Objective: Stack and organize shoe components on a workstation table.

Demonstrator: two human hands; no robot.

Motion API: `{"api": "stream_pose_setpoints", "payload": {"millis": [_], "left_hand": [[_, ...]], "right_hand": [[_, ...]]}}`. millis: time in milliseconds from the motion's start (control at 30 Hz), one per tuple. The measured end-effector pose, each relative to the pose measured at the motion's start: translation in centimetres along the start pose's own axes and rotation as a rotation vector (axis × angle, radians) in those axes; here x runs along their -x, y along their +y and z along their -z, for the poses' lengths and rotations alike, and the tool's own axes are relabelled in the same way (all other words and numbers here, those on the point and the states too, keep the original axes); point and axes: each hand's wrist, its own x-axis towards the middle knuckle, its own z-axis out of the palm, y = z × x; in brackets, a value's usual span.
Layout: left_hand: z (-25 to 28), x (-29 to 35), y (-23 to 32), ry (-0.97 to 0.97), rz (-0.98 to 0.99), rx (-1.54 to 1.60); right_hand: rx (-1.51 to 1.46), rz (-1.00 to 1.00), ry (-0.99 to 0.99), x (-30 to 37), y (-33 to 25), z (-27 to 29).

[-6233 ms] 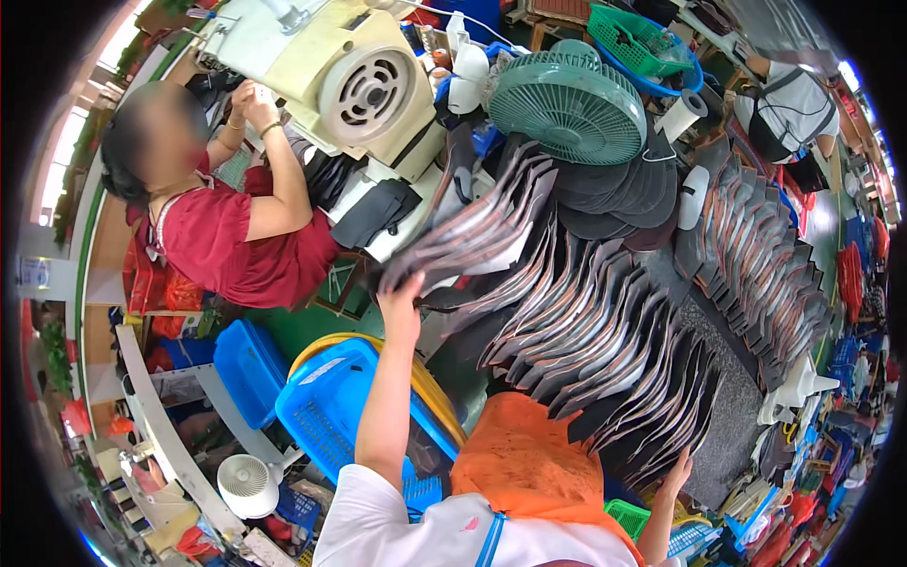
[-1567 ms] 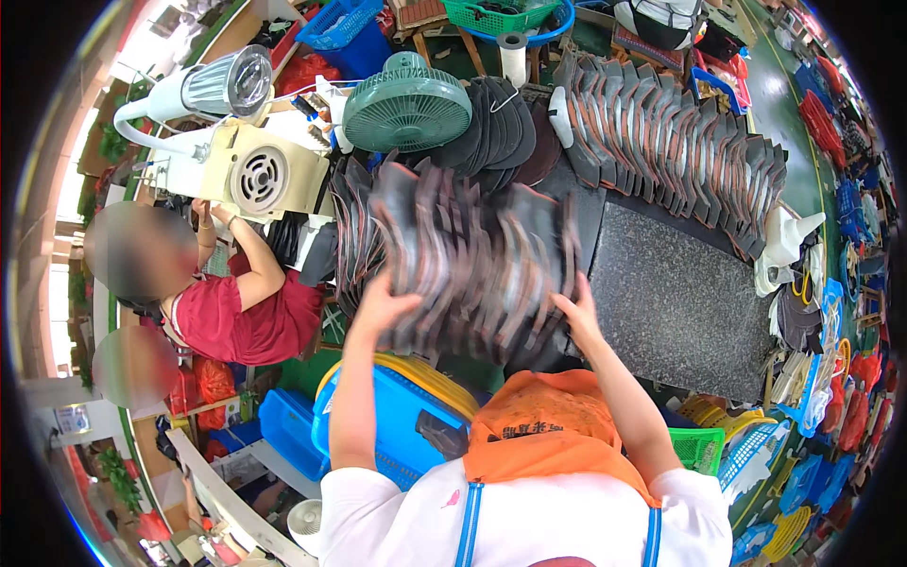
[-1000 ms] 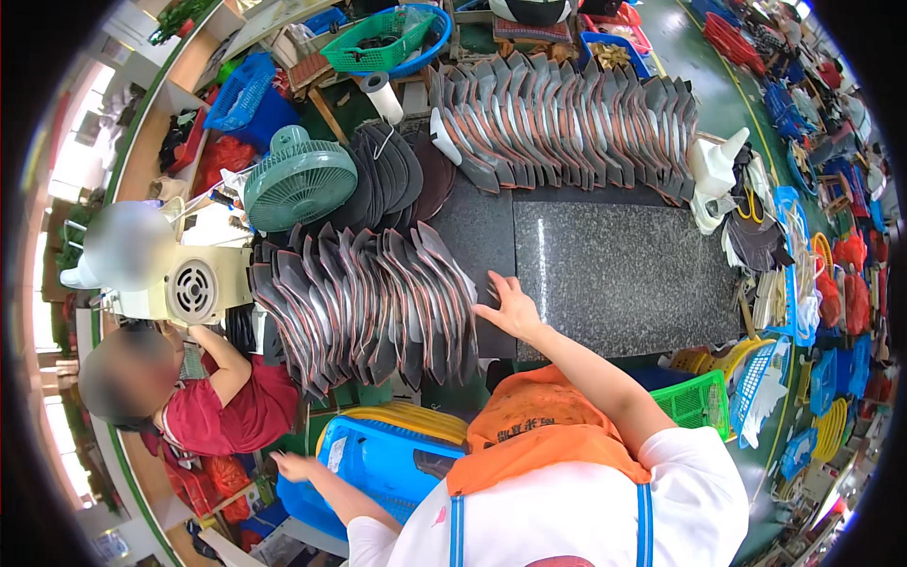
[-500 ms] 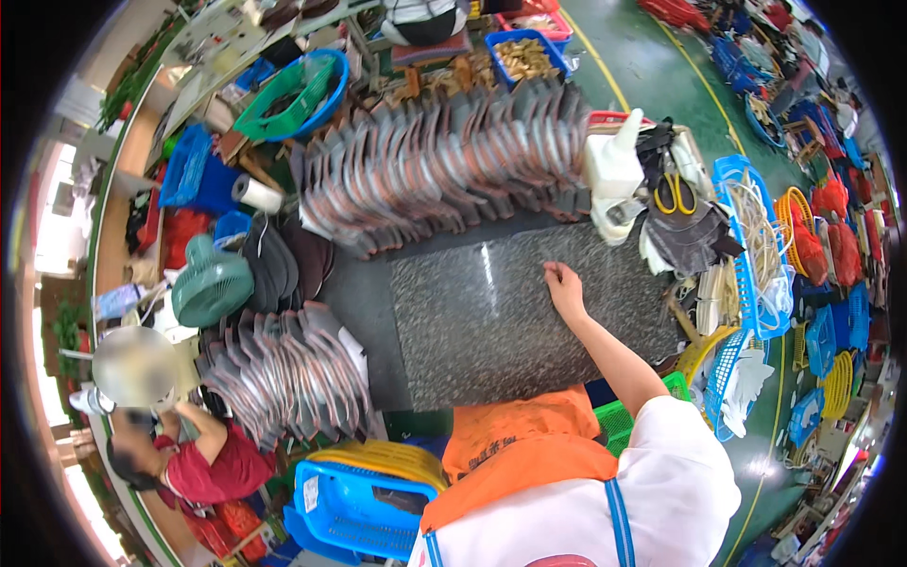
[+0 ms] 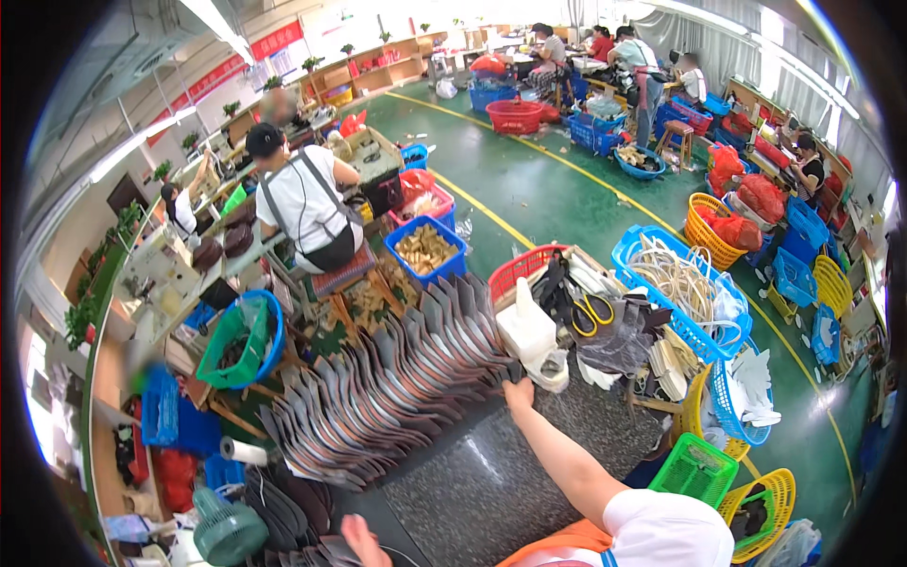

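Observation:
A long row of curved dark grey pieces with brownish edges (image 5: 387, 387) stands packed upright along the far side of the worktable. At its right end, beside a white plastic bottle (image 5: 526, 326), my right hand (image 5: 518, 392) has its fingers closed on a dark grey piece (image 5: 504, 376). My left hand (image 5: 361, 541) is low in the picture, over the table's dark left part, and its fingers are smeared by motion. Close to it are more of the grey pieces (image 5: 321, 551), mostly cut off by the lower edge. A speckled dark stone slab (image 5: 472, 501) lies in front of the row.
Right of the bottle are yellow-handled scissors (image 5: 592, 316) and a blue basket of pale cord (image 5: 628, 248). A green basket (image 5: 694, 472) stands at the table's right. At left are a green fan (image 5: 227, 529) and a white roll (image 5: 243, 451). Beyond the row, a seated person (image 5: 307, 203) works.
The view has tilted up towards the room. My right hand has moved from above the slab to the row's right end. My left hand has come into view at the bottom.

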Motion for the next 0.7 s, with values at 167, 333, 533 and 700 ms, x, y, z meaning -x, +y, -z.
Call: {"api": "stream_pose_setpoints", "payload": {"millis": [167, 333, 533, 700], "left_hand": [[0.2, -13.3, 1.4, 0.304, -0.112, -0.091], [-0.1, -16.8, 3.2, 0.139, 0.163, 0.036], [3.1, -20.0, 4.6, 0.004, 0.418, 0.436], [2.8, -20.9, 4.6, 0.039, 0.157, 0.209]], "right_hand": [[-0.116, 0.059, -0.151, 0.2, -0.3, 2.2], [-0.498, -0.039, -0.2, 3.4, -1.1, 4.2], [-1.229, -0.37, -0.427, 6.8, -2.0, 3.9], [-1.13, -0.206, -0.288, 7.8, -1.0, 0.6]]}}
